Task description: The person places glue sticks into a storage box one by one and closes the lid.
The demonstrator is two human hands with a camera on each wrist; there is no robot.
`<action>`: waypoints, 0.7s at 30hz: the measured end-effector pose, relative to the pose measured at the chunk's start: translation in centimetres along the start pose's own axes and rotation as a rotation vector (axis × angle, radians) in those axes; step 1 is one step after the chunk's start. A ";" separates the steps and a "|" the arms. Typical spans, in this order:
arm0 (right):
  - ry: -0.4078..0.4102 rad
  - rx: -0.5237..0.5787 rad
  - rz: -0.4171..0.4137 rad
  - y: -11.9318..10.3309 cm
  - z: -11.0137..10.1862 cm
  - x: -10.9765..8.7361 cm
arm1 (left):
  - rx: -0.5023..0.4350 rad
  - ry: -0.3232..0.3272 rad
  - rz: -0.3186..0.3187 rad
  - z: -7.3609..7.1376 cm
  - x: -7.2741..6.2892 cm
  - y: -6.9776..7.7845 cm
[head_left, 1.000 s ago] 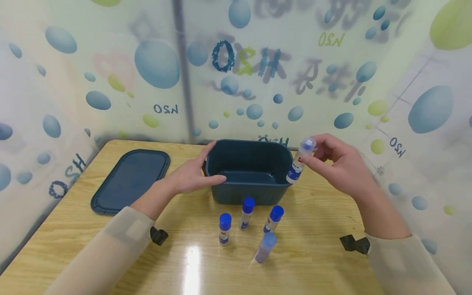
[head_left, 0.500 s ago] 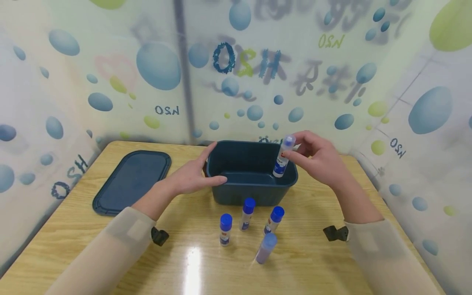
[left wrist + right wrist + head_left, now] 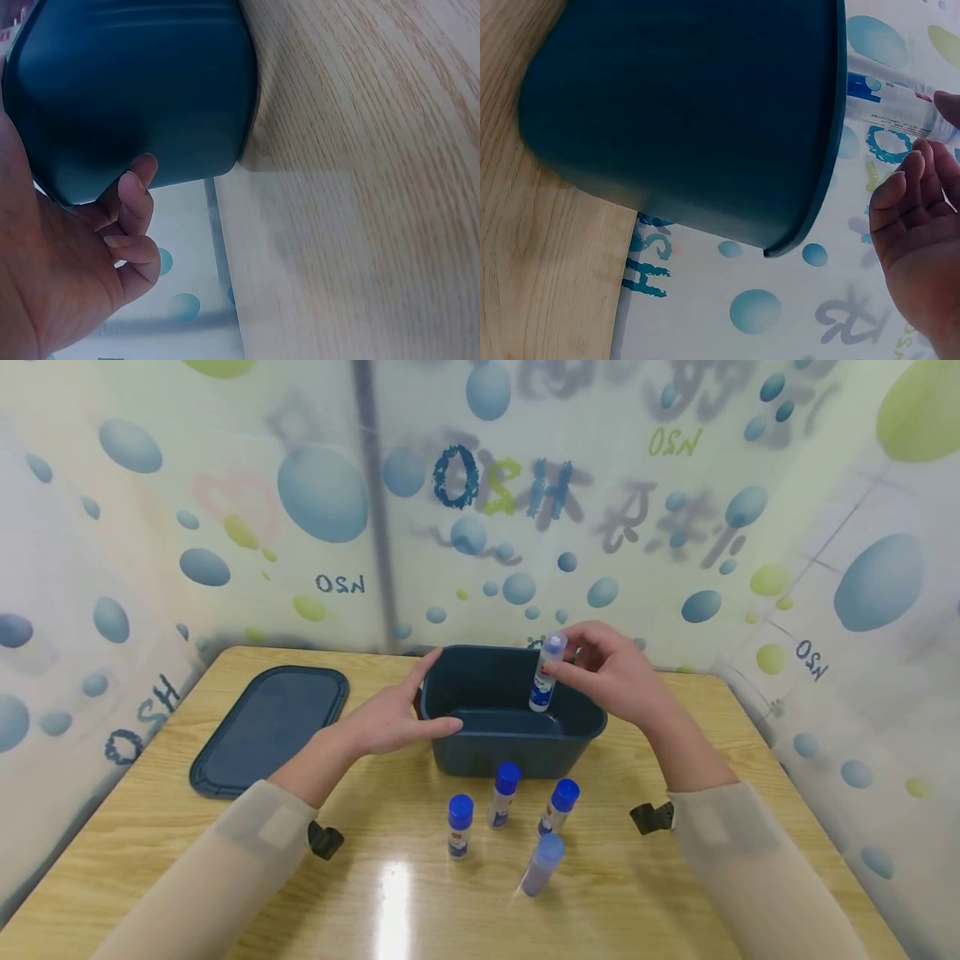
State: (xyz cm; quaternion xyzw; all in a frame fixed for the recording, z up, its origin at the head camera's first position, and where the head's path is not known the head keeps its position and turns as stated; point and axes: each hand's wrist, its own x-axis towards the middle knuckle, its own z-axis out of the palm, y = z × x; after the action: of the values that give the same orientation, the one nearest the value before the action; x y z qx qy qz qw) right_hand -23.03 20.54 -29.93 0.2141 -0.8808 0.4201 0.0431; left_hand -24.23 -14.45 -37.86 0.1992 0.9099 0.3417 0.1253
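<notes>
In the head view a dark blue plastic bin (image 3: 517,757) stands at the back of the table. My left hand (image 3: 386,718) grips its left end, thumb over the front rim; the left wrist view shows fingers (image 3: 133,201) bent against the bin's outside wall. Thumb and fingertips of my right hand (image 3: 618,677) pinch the upper part of a white glue stick (image 3: 542,692) with a clear cap. It hangs nearly upright over the bin's opening, its lower end below the rim line. From the right wrist, the bin wall hides the lower part of the glue stick (image 3: 892,101).
Several glue sticks stand in front of the bin: blue-capped ones (image 3: 460,827), (image 3: 504,795) would lie left, and a pale purple one (image 3: 542,865) nearest me. A dark blue lid (image 3: 270,727) lies flat at the left. Patterned cloth walls (image 3: 637,485) enclose the table.
My right hand has carried the glue stick leftward, from beyond the bin's right rim to over its opening. The left hand, bin and standing glue sticks keep their places.
</notes>
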 end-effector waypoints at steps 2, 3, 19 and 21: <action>-0.010 0.006 0.002 0.0 0.3 0.4 | 0.002 0.000 -0.002 0.0 0.0 0.0; -0.015 0.007 0.003 0.0 0.4 0.6 | 0.002 0.000 -0.001 0.0 0.0 0.0; -0.076 -0.006 -0.032 0.9 2.7 4.1 | 0.029 0.001 -0.017 -0.2 0.1 -0.1; -0.077 -0.006 -0.029 0.9 2.8 4.4 | 0.037 -0.001 -0.015 -0.4 0.1 0.0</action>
State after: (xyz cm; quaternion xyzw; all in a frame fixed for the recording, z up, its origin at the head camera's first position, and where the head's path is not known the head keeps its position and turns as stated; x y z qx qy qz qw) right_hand -27.08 17.37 -31.25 0.2428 -0.8798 0.4082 0.0157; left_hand -24.43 -14.61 -37.61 0.1948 0.9175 0.3236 0.1249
